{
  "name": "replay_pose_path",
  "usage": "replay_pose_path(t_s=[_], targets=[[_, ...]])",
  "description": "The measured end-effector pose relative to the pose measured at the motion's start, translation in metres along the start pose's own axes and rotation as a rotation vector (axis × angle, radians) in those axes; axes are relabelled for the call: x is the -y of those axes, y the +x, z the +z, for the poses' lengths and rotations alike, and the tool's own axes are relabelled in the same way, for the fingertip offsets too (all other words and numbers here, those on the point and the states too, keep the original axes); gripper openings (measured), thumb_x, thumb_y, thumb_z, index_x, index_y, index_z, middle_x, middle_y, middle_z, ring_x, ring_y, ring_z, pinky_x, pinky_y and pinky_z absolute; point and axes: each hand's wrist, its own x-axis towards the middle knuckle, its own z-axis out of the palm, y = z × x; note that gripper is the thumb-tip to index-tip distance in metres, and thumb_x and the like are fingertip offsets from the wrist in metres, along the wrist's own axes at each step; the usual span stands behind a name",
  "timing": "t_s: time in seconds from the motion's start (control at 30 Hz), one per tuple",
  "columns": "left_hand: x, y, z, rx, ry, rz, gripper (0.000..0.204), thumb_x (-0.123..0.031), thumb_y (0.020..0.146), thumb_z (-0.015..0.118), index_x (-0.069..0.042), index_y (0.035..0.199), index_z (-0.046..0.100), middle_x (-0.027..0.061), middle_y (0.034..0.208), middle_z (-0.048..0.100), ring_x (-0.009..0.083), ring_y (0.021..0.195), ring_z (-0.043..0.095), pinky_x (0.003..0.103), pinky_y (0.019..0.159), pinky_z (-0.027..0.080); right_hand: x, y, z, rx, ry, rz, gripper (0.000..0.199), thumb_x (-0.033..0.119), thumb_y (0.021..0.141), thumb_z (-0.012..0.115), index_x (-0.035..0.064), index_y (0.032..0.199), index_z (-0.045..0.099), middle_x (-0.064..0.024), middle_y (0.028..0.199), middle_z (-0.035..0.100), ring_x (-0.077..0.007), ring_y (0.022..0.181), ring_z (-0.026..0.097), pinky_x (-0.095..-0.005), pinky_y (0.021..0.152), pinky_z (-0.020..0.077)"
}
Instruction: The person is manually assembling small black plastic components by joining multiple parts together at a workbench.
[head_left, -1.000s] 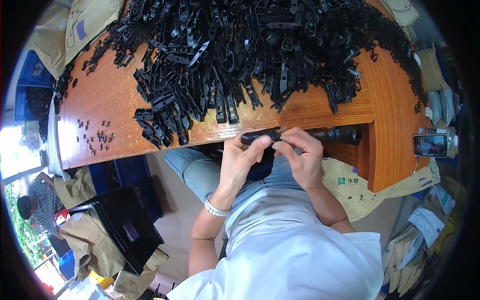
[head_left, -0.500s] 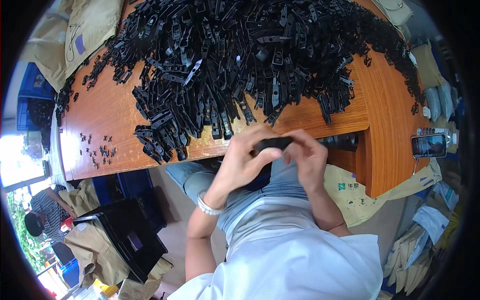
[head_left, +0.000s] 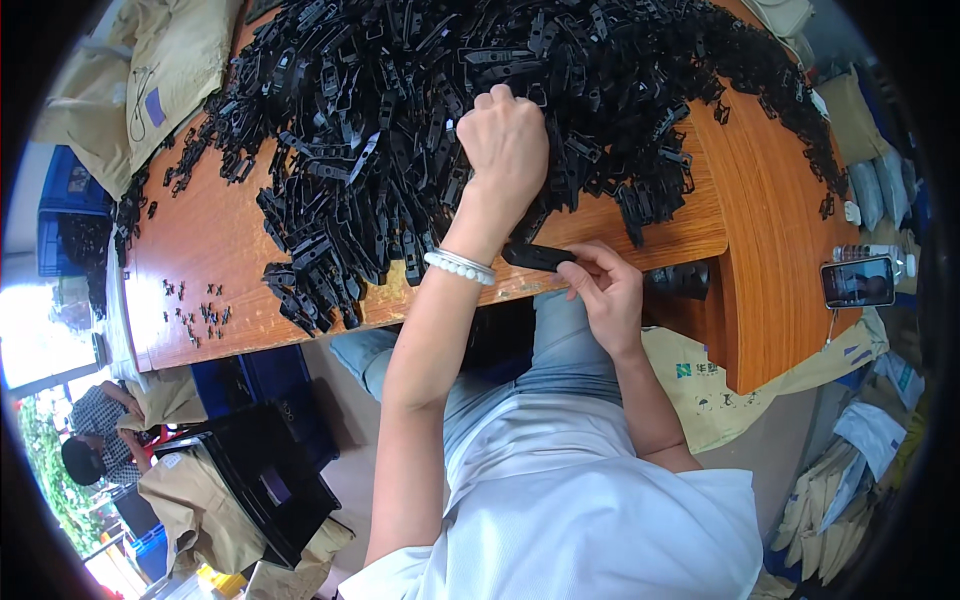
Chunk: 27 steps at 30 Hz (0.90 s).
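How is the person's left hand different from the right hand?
The left hand reaches far out into the big pile of black plastic parts; the right hand stays at the wooden table's near edge. The left is closed among many parts; the right holds one black plastic piece. Both are bare.

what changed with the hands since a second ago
The left hand let go of the flat black plastic piece and reached up into the heap of black plastic parts on the wooden table. The right hand still holds that piece at the table edge. The heap stayed put.
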Motion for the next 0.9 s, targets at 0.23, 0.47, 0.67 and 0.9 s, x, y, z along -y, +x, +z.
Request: replay_pose_path(t_s=[0.23,0.47,0.67,0.9], targets=[[0.001,0.007,0.005,0.011,-0.088,-0.126,0.020,-0.021,0.069,0.065,-0.003,0.060,0.060,0.0118,0.073,0.059,0.0286,0.067,0.060,0.038,0.056,0.046,-0.001,0.002,0.003,0.033,-0.081,-0.028,0.016,0.003,0.081,0.060,-0.0077,0.093,0.058,-0.0073,0.082,0.059,-0.0139,0.073,0.063,-0.0204,0.054,0.0464],[0.021,-0.016,-0.020,0.015,-0.598,-0.432,0.021,-0.018,0.064,0.071,-0.001,0.073,0.063,0.0116,0.074,0.060,0.0296,0.063,0.059,0.036,0.062,0.048,-0.006,0.002,0.001,0.055,-0.072,-0.062,0.014,0.001,0.080,0.060,-0.0067,0.093,0.058,-0.0072,0.085,0.058,-0.0132,0.075,0.063,-0.0203,0.056,0.0468],[0.038,-0.044,-0.056,0.077,-1.007,-0.692,0.022,-0.013,0.067,0.075,0.003,0.073,0.061,-0.0025,0.055,0.050,0.0027,0.049,0.040,0.018,0.045,0.034,-0.005,0.004,0.000,0.104,-0.147,-0.113,0.013,0.001,0.081,0.060,-0.0051,0.092,0.058,-0.0057,0.086,0.058,-0.0109,0.076,0.061,-0.0196,0.058,0.0469],[0.047,-0.052,-0.061,-0.170,-1.403,-0.811,0.017,-0.007,0.072,0.072,0.001,0.080,0.060,-0.0047,0.063,0.052,0.0005,0.052,0.040,0.014,0.048,0.031,-0.005,0.002,0.004,0.074,-0.107,-0.097,0.014,0.000,0.081,0.059,-0.0045,0.094,0.059,-0.0048,0.088,0.058,-0.0088,0.072,0.059,-0.0184,0.060,0.0476]])
